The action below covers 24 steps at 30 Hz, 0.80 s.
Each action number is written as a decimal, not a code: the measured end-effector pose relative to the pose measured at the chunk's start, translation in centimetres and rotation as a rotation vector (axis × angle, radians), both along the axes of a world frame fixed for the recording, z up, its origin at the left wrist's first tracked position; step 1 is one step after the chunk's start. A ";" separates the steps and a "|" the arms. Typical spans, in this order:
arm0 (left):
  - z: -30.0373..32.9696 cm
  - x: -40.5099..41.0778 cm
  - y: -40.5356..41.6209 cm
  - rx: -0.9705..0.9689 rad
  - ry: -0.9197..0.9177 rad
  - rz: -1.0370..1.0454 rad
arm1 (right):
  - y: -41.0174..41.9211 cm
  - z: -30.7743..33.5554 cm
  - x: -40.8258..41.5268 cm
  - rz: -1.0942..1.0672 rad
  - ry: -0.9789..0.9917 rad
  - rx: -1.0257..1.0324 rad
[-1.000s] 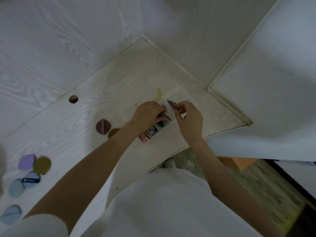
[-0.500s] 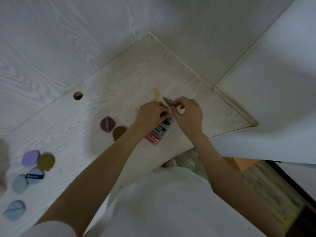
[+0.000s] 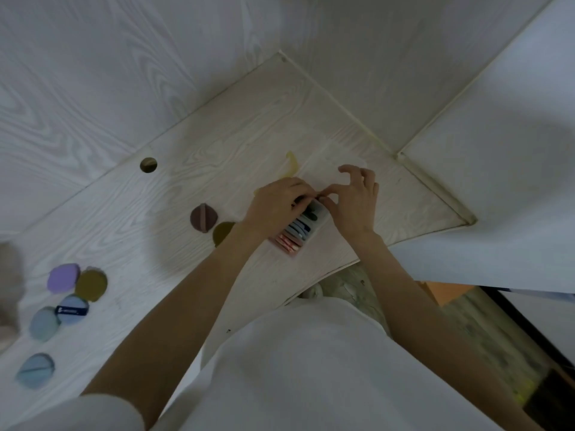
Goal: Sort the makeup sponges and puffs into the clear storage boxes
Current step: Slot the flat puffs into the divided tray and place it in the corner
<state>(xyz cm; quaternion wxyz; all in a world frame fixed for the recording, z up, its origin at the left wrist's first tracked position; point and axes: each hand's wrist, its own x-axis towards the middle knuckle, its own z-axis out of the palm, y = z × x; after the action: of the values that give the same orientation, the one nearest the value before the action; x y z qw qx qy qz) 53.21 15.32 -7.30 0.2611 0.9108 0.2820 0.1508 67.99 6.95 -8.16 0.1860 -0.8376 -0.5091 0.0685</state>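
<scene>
A person in a white top is leaning over a pale wood-grain table [image 3: 130, 213], both hands meeting above a clear storage box [image 3: 322, 216] that is sitting near the table's front edge. The box is holding a row of puffs standing on edge [image 3: 295, 233], pink ones nearest the person, then blue, then dark ones. The left hand [image 3: 277, 206] is lying over the far end of the row with its fingers curled down among the dark puffs; whether it is gripping one cannot be told. The right hand [image 3: 353, 200] is pinching thumb and forefinger together at the box's far rim, the other fingers spread and raised; what it is pinching is too small to make out. A maroon puff [image 3: 203, 218] and an olive puff [image 3: 222, 233] are lying just left of the left wrist. Well apart at the table's left end, a purple puff [image 3: 63, 277], another olive one [image 3: 91, 285] and three blue puffs [image 3: 46, 323] are waiting in a loose cluster
</scene>
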 end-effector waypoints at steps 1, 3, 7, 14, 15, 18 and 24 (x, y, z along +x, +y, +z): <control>0.3 -0.9 -0.1 0.006 -0.054 0.059 | -0.2 0.0 0.1 0.008 0.025 -0.004; 0.3 -3.6 -0.1 0.033 -0.165 0.277 | -0.5 0.2 -0.2 0.010 0.089 -0.002; -1.1 -10.1 -0.2 -0.061 -0.079 0.789 | -1.5 -0.3 -1.2 0.058 0.173 -0.042; -3.9 -14.5 1.1 -0.313 0.314 0.894 | -0.4 -0.9 -1.8 0.113 0.168 0.078; -3.8 -14.5 1.1 -0.342 0.266 0.904 | 0.0 -0.7 -2.0 0.129 0.152 0.075; -3.4 -14.9 1.4 -0.432 0.148 0.966 | 1.0 -0.6 -2.1 0.152 0.108 0.080; 1.0 -13.3 1.0 -0.175 -0.250 0.890 | 0.8 -1.1 -2.7 0.108 0.118 0.073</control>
<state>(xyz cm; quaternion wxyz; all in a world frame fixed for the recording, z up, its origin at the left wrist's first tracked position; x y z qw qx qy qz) 39.96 16.30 -6.26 0.2790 0.6509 0.6231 0.3321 65.26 7.71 -9.29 0.2422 -0.7960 -0.5439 0.1090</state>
